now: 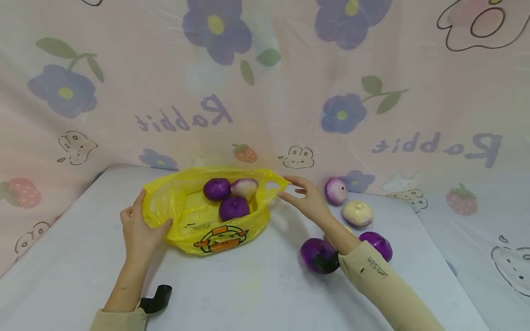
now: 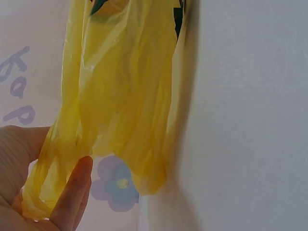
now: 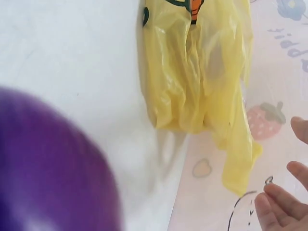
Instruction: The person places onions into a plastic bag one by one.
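Observation:
A yellow plastic bag (image 1: 182,234) with a cartoon print lies on the table, its mouth spread open. Inside it are two purple onions (image 1: 233,209) and a pale purple-white one (image 1: 244,188). At the bag's left end, my left hand (image 1: 142,230) holds the handle, which runs between thumb and fingers in the left wrist view (image 2: 72,192). My right hand (image 1: 308,200) reaches to the opposite handle, fingers spread, fingertips close by its tip. In the right wrist view, that handle (image 3: 240,163) hangs apart from the fingers (image 3: 284,202).
Several more onions sit right of the bag: a pinkish one (image 1: 335,191), a cream one (image 1: 358,214) and purple ones (image 1: 374,243) beside and under the right forearm. One purple onion (image 3: 53,168) looms close in the right wrist view. A patterned cloth (image 1: 265,101) hangs behind the table.

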`<state>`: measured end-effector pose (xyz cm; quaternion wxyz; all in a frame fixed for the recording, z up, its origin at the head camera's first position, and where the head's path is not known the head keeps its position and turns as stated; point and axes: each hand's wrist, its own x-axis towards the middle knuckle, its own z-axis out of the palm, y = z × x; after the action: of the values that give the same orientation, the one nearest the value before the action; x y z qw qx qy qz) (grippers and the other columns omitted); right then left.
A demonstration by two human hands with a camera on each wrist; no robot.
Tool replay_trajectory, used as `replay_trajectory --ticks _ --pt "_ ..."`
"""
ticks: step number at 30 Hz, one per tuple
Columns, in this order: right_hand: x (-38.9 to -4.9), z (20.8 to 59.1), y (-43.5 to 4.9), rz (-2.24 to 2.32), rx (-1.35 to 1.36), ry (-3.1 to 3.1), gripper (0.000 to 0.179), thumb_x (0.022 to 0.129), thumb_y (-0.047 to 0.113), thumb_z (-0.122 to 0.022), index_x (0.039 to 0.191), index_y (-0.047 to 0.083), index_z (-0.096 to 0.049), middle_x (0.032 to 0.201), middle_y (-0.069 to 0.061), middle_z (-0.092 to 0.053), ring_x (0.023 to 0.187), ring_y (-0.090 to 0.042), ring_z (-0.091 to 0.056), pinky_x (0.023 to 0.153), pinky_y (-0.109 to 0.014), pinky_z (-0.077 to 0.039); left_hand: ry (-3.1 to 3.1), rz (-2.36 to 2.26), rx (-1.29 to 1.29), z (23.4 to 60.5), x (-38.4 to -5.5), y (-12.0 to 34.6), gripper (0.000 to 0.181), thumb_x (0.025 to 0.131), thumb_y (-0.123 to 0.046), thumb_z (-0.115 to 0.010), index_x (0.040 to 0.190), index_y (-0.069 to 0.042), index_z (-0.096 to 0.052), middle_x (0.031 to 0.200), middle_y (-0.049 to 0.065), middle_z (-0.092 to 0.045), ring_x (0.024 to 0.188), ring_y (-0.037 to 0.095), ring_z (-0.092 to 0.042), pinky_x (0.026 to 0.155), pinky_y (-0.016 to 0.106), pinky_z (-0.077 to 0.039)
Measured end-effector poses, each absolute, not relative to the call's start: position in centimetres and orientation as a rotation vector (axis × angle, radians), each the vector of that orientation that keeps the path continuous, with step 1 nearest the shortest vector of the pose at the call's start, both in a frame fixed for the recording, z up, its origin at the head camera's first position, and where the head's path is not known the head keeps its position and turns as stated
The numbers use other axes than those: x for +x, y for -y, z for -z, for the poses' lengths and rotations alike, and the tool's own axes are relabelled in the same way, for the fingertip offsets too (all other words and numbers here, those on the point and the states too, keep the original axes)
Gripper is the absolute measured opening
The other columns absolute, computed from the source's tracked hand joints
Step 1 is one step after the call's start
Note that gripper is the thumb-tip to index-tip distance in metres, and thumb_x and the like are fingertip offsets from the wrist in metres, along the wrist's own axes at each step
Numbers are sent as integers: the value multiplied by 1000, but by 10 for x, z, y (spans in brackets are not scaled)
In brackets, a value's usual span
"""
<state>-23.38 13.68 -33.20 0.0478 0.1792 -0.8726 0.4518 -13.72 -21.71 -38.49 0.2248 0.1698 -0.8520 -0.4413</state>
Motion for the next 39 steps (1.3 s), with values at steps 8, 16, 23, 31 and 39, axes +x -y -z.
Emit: replay_trajectory --ticks 8,16,23,31,39 --pt "-230 338 -153 -1359 528 2709 52 84 31 -73 130 11 -59 132 -9 -59 123 -29 -52 100 -43 -46 2351 1201 469 385 -135 222 94 74 -1 -74 153 -12 -24 134 33 -27 116 51 -37 98 61 -34" --pt "-216 347 -175 -1352 595 2825 57 83 37 -73 133 16 -57 136 -8 -56 124 -31 -52 100 -44 -46 2359 1188 465 387 -133 222 94 73 -1 -74 152 -10 -24 134 33 -27 115 51 -37 96 61 -34" --pt "-208 351 -192 -1393 692 2875 60 82 34 -74 135 17 -53 134 -6 -55 126 -33 -50 101 -45 -45 2368 1197 474 389 -133 222 94 74 -2 -75 152 -11 -24 134 33 -26 115 51 -37 97 61 -34" --pt "-205 354 -213 -1505 1068 2969 70 84 25 -73 145 21 -39 143 -16 -46 130 -40 -45 102 -51 -42 2373 1200 465 391 -134 221 94 73 -1 -75 152 -10 -24 134 34 -27 114 52 -38 97 61 -34" --pt "-201 352 -227 -1459 1236 3089 78 80 25 -77 146 16 -38 149 -16 -39 136 -38 -37 104 -54 -38 2381 1181 463 390 -135 222 94 74 -1 -74 152 -11 -24 134 33 -26 114 52 -38 97 62 -35"
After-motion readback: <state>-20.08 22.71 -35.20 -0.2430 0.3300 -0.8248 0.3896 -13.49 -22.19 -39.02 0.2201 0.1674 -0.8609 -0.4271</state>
